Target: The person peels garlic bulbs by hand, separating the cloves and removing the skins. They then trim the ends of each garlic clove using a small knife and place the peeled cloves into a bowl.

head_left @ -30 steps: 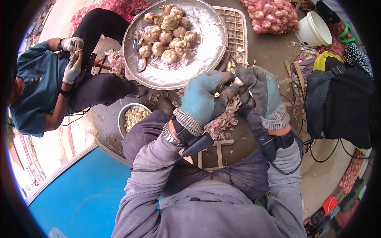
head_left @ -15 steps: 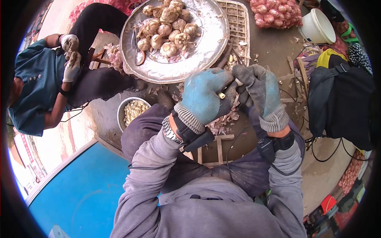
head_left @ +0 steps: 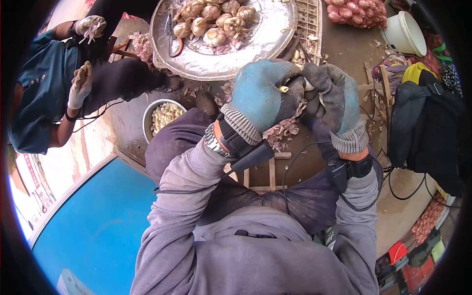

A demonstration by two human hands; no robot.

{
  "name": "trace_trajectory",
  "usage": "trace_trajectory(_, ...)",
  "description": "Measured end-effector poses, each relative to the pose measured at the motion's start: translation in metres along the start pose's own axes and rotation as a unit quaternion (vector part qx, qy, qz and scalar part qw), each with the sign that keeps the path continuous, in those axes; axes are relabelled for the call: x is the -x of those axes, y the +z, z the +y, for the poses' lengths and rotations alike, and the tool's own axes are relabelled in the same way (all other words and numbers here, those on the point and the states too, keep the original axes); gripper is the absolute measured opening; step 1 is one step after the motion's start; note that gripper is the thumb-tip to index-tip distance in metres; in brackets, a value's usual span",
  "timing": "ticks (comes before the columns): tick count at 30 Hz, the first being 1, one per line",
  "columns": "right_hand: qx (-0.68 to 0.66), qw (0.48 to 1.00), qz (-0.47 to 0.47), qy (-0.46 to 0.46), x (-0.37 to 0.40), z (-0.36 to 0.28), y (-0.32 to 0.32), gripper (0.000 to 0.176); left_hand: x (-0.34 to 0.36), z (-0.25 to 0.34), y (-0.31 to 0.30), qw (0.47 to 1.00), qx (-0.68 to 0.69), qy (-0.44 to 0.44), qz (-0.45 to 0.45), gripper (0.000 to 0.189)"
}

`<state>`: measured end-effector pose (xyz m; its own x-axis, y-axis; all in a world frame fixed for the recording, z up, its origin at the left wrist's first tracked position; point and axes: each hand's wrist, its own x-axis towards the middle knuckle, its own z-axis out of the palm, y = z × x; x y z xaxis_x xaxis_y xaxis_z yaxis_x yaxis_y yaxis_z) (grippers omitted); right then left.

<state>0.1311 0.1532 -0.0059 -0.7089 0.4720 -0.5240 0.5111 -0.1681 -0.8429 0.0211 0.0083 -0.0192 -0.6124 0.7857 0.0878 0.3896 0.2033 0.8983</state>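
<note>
My left hand [head_left: 265,93], in a worn blue and grey glove, is closed, with a pale yellow stub [head_left: 283,89] like a garlic stem poking out of the fist. Close against it, my right hand [head_left: 337,96], in a matching glove, has its fingers pinched at a white garlic clove [head_left: 309,84] between the two hands. The rest of what the left fist holds is hidden. Beyond the hands, a round metal tray [head_left: 268,42] carries whole garlic bulbs [head_left: 215,37] and a hooked tool with an orange handle [head_left: 178,47].
A bowl [head_left: 147,123] of peeled cloves stands left of my knee. Papery skins [head_left: 281,132] lie below my hands. At left sits a co-worker [head_left: 44,98] in gloves. A net bag of garlic [head_left: 356,12], white bucket [head_left: 405,34] and black jacket [head_left: 425,132] are at right.
My view has shifted, so the tray sits higher. My hands stay together, the white clove showing more between them. The co-worker's hands have moved apart, one with pale scraps in it.
</note>
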Motion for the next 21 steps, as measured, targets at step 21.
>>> trace_trajectory(21,-0.141,0.988,-0.056,-0.041,-0.010,0.016,-0.005,0.050,-0.001,0.003,0.006,0.991,0.110,-0.054,0.059,0.027)
